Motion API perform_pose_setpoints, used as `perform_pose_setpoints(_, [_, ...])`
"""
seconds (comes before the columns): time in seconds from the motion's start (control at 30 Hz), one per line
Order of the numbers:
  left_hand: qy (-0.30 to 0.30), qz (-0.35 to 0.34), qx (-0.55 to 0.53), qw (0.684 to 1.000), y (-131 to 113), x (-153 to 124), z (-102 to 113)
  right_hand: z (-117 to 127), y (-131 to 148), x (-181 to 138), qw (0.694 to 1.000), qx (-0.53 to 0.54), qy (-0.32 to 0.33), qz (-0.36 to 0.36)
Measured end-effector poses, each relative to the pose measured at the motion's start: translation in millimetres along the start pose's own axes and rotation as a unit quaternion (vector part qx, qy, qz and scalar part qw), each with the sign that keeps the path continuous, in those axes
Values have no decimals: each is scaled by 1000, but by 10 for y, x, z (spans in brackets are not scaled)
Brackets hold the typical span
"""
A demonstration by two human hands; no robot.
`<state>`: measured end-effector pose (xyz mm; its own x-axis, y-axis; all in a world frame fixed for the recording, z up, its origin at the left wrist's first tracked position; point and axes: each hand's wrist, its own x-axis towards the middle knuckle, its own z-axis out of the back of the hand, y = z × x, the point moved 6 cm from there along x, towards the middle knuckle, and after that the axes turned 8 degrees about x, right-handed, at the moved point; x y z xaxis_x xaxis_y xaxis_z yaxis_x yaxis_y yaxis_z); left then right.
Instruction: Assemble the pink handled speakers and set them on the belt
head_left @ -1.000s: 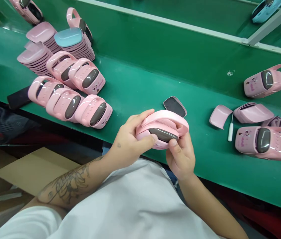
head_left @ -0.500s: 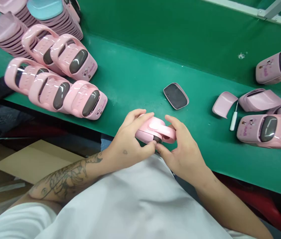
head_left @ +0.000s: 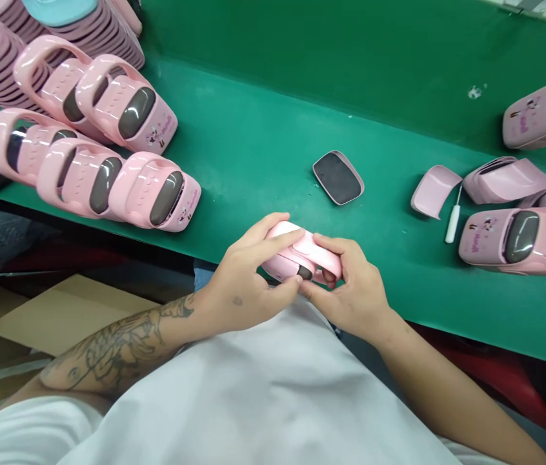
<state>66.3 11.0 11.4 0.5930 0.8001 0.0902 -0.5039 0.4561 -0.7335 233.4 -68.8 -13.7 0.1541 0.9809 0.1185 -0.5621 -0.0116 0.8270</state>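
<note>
Close to my body, above the table's near edge, both hands grip a pink plastic housing (head_left: 318,250) with a loop handle and a small dark window. My left hand (head_left: 241,278) wraps its left end, fingers over the top and thumb near the window. Around the handle end on the right, my right hand (head_left: 357,284) is closed, its thumb close to the left thumb. The underside of the housing is hidden. Beyond the hands lies a shallow pink cover with a dark inner face (head_left: 338,177).
Several similar pink housings (head_left: 151,190) stand at left, before stacked pink covers (head_left: 103,39). Rightward are a curved pink panel (head_left: 434,190), a white-handled screwdriver (head_left: 453,224), stacked panels (head_left: 505,187) and another housing (head_left: 486,239). A cardboard box (head_left: 70,313) sits below the green table (head_left: 234,129).
My right hand's fingers have closed in on the handle, with the index finger now over its top. The held housing has turned slightly. The view has shifted a little.
</note>
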Motion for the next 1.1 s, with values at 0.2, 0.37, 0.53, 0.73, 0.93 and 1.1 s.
perform_pose_setpoints(0.2, [-10,-21,2,1000,10,-18,10,-7,14,-17,998,15,-18,58])
perform_pose_setpoints(0.37, [-46,-97,20,994,-4,-64,7,-14,15,-32,994,24,-43,95])
perform_pose_setpoints(0.53, [-67,-116,10,991,14,-81,-3,-44,3,-57,991,34,-65,109])
perform_pose_setpoints(0.73, [-59,-112,-3,992,68,-70,9,-50,39,-43,991,46,-59,110])
perform_pose_setpoints(0.93, [-32,-107,-12,994,109,-90,21,-79,61,-54,991,48,-63,109])
perform_pose_setpoints(1.1, [-64,-122,-12,990,187,-97,-16,5,-16,-3,997,52,-34,41])
